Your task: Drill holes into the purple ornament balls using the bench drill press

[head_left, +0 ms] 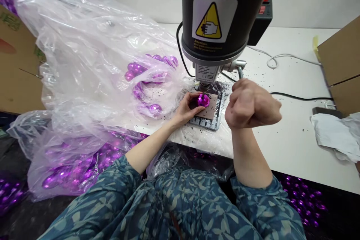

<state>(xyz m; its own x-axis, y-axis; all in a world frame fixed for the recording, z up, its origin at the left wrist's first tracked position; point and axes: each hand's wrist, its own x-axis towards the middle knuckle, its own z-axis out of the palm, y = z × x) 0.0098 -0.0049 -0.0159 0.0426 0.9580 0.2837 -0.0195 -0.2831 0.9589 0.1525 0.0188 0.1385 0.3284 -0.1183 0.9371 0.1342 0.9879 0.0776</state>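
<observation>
My left hand grips a shiny magenta faceted ball between thumb and fingers. The ball rests on a small brown board on the metal base of a bench drill press. A dark spot shows at the top of the ball, just below the drill's chuck; the bit itself I cannot make out. My right hand is closed in a fist around the drill press's feed lever, of which only the upper part shows.
Dark shavings lie around the base. Clear plastic bags with purple balls cover the left of the white table. Cardboard boxes stand at both sides. Cables run along the right, near white paper. More purple balls lie below the table.
</observation>
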